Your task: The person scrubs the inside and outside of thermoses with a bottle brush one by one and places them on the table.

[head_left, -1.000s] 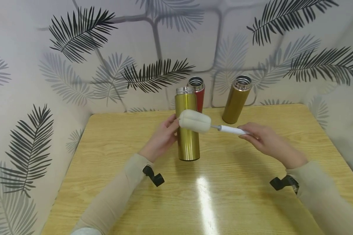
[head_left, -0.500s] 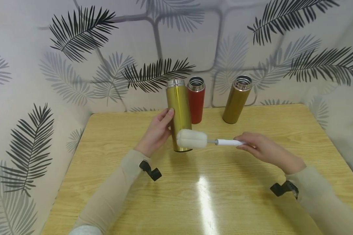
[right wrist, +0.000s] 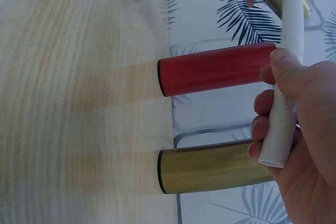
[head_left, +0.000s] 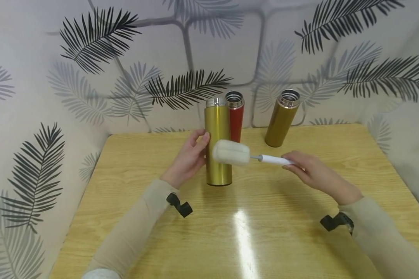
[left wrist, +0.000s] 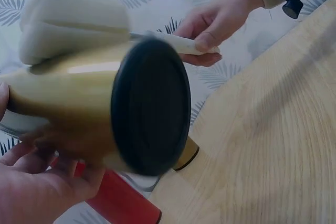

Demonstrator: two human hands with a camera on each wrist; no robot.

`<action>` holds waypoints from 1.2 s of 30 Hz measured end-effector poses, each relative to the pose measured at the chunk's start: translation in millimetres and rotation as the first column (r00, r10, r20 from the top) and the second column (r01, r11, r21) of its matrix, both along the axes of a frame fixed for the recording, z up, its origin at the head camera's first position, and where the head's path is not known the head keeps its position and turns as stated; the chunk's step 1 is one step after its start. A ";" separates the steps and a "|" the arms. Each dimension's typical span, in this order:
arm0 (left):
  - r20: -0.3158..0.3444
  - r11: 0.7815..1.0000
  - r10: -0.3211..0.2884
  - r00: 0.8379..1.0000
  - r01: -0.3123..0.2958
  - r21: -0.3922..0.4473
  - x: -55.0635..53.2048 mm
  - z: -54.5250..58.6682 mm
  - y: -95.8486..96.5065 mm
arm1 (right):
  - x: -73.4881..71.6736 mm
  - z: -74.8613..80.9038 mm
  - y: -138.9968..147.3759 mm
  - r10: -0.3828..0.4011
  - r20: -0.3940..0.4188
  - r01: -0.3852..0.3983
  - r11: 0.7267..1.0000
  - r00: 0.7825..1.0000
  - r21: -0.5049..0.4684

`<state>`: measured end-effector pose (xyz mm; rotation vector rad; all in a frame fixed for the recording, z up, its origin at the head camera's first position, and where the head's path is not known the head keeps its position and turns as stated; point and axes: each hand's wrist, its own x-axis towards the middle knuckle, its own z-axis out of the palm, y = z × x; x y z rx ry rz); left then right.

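My left hand (head_left: pixel 188 159) grips a yellow-gold vacuum flask (head_left: pixel 218 131) by its left side, holding it nearly upright above the table. In the left wrist view its black base (left wrist: pixel 152 106) faces the camera. The flask has a silvery, lidless neck. Across its front lies the cream sponge head of a bottle brush (head_left: pixel 231 152); in the head view I cannot tell whether they touch. My right hand (head_left: pixel 309 170) holds the brush by its white handle (right wrist: pixel 286 82), fingers and thumb wrapped round it in the right wrist view.
A red flask (head_left: pixel 236 120) stands behind the held one, partly hidden by it. Further right stands a brownish-gold flask (head_left: pixel 282 120); both have uncovered mouths. The wooden table (head_left: pixel 132 155) meets a leaf-patterned wall (head_left: pixel 125 46) at the back.
The gold flask swung left and up with a tilt, then came back right and straightened. The brush dipped and rose again across its front. Both grips stayed the same.
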<state>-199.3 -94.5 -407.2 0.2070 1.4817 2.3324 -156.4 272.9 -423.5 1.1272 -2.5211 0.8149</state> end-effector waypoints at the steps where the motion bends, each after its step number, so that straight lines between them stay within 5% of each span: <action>1: -0.002 1.000 -0.015 1.000 0.015 -0.005 0.9 -1.1 0.3 | -1.4 1.0 0.6 -0.005 -0.012 0.005 1.000 1.000 -0.012; 12: -0.059 0.987 -0.156 0.986 0.157 0.014 7.7 -10.0 1.5 | -8.5 14.6 6.0 -0.104 -0.031 0.104 0.995 0.994 -0.009; 16: -0.072 0.979 -0.200 0.977 0.197 -0.051 7.4 -10.1 3.3 | -9.8 17.2 7.9 -0.135 -0.034 0.134 0.991 0.990 -0.012; 21: -0.043 0.978 -0.165 0.985 0.158 -0.136 7.5 -9.2 5.0 | -10.3 21.7 8.2 -0.152 -0.060 0.150 0.988 0.987 -0.030; 31: -0.040 0.979 -0.143 0.989 0.136 -0.152 7.8 -9.7 -1.1 | -10.5 23.5 7.3 -0.115 -0.072 0.113 0.993 0.991 -0.027; 36: -0.027 0.984 -0.155 0.988 0.152 -0.095 6.2 -9.1 -3.9 | -9.8 16.6 8.3 -0.072 -0.067 0.071 0.997 0.995 -0.014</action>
